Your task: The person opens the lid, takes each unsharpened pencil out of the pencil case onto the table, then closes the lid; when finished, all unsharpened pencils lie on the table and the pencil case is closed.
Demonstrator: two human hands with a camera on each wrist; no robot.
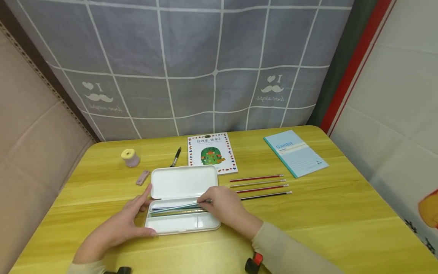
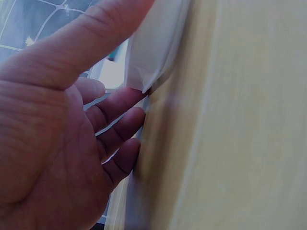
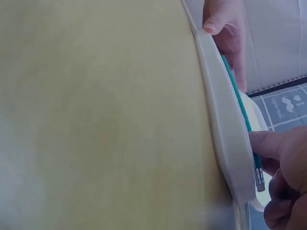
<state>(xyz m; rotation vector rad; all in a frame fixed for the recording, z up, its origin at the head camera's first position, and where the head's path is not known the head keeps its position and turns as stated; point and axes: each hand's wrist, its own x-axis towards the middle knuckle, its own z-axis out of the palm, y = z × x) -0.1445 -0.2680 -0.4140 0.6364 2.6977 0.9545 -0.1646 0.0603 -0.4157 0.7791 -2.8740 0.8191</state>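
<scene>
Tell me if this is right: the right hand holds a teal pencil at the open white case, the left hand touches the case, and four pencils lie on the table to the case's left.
Not quite: the four pencils lie to the right of the case, as the head view shows. The right hand does hold a teal pencil, and the left hand touches the case.

pencil case [image 1: 184, 182]: white | pencil [image 3: 238, 98]: teal | second pencil [image 1: 179, 212]: gold, possibly speckled | table [image 1: 308, 228]: yellow, wood-grained
</scene>
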